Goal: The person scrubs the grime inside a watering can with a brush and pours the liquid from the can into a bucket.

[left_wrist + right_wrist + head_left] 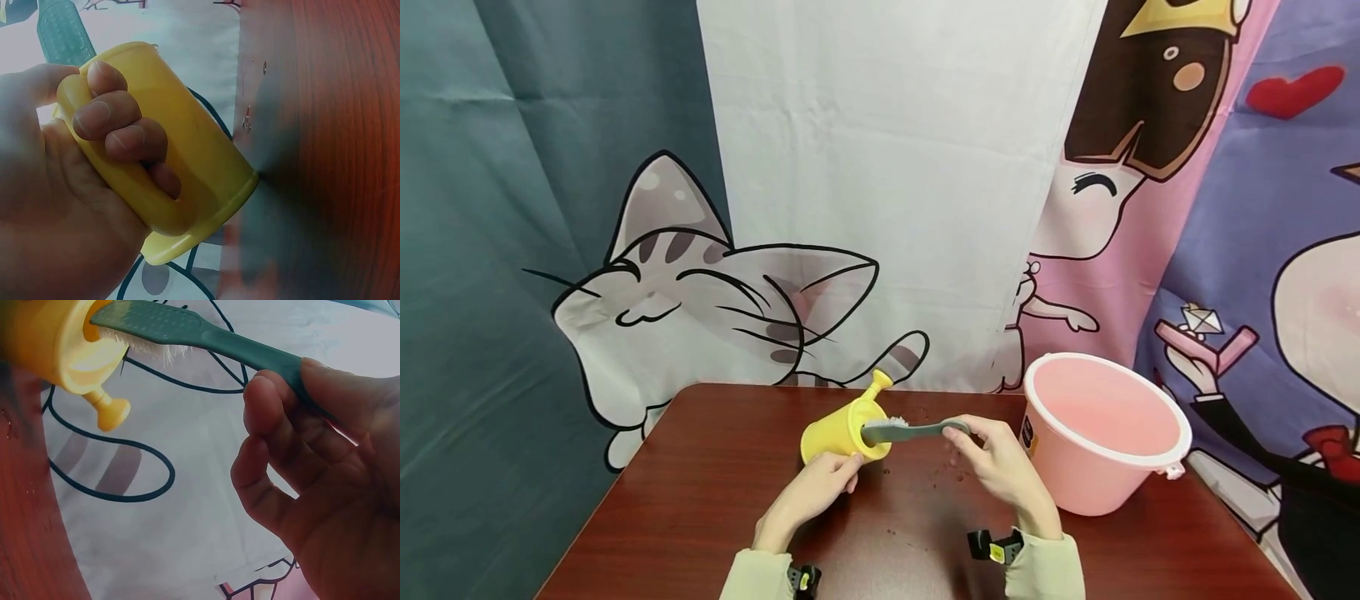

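Observation:
A small yellow watering can [832, 432] is tipped on its side above the table, its mouth turned to the right. My left hand [816, 492] grips it; in the left wrist view the fingers curl round the can's handle [94, 156]. Between thumb and fingers, my right hand [1000, 467] pinches the handle of a grey-green scrub brush [917, 431] with white bristles [147, 347]. The tip of the brush head reaches into the can's mouth. The spout [109, 412] sticks out beside that mouth.
A pink bucket [1097, 479] with a white rim stands on the right of the brown table [700, 500], close to my right hand. Water drops dot the tabletop. Behind the table hangs a printed cartoon curtain [880, 167].

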`<act>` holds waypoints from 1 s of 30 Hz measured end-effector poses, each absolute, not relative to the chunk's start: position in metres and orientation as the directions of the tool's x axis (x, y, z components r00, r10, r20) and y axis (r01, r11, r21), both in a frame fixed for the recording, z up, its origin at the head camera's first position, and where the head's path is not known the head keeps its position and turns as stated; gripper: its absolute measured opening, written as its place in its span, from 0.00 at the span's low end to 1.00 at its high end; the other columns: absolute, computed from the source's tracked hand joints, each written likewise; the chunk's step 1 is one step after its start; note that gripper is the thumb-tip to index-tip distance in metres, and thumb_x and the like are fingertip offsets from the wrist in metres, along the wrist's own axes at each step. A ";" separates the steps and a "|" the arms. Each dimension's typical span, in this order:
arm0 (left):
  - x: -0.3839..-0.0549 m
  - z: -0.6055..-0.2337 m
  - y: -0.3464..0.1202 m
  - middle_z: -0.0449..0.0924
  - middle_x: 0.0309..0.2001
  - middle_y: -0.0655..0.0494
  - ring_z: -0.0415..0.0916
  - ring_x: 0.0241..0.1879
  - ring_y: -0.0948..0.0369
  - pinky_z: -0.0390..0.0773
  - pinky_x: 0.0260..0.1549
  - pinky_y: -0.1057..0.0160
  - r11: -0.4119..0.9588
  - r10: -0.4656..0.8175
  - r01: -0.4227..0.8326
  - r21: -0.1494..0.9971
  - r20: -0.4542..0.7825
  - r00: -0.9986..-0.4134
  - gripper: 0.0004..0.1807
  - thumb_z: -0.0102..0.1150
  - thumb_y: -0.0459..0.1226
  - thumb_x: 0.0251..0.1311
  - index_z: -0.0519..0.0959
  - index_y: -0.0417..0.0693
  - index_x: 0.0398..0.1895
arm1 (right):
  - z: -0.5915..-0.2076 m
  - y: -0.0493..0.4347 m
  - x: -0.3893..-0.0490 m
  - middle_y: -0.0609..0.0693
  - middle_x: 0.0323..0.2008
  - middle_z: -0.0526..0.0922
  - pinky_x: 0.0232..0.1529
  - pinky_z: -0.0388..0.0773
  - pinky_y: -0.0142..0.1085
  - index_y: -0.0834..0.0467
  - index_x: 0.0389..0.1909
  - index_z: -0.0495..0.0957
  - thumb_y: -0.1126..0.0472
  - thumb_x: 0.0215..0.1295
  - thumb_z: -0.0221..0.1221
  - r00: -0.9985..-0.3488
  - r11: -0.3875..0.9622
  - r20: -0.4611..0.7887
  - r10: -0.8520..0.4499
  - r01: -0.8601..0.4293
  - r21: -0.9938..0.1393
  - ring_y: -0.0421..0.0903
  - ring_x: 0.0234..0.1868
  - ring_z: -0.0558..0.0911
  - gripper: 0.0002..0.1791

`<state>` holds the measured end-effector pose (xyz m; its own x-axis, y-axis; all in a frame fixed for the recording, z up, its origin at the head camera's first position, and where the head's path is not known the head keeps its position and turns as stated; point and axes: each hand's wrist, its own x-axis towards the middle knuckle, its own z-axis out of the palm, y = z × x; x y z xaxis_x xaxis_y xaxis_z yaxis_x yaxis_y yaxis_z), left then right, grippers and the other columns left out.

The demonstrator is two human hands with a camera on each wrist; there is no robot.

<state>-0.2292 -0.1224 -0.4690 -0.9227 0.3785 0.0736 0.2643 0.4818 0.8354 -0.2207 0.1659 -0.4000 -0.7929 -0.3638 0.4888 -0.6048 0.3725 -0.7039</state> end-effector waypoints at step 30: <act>-0.228 -0.468 -0.121 0.61 0.13 0.62 0.56 0.16 0.64 0.59 0.17 0.66 0.483 0.373 0.255 0.838 0.066 -0.925 0.29 0.41 0.54 0.74 0.73 0.49 0.17 | -0.401 0.165 -0.221 0.42 0.23 0.80 0.20 0.74 0.34 0.51 0.34 0.81 0.62 0.70 0.58 -0.824 0.381 0.478 -0.304 -0.565 -0.732 0.40 0.23 0.80 0.06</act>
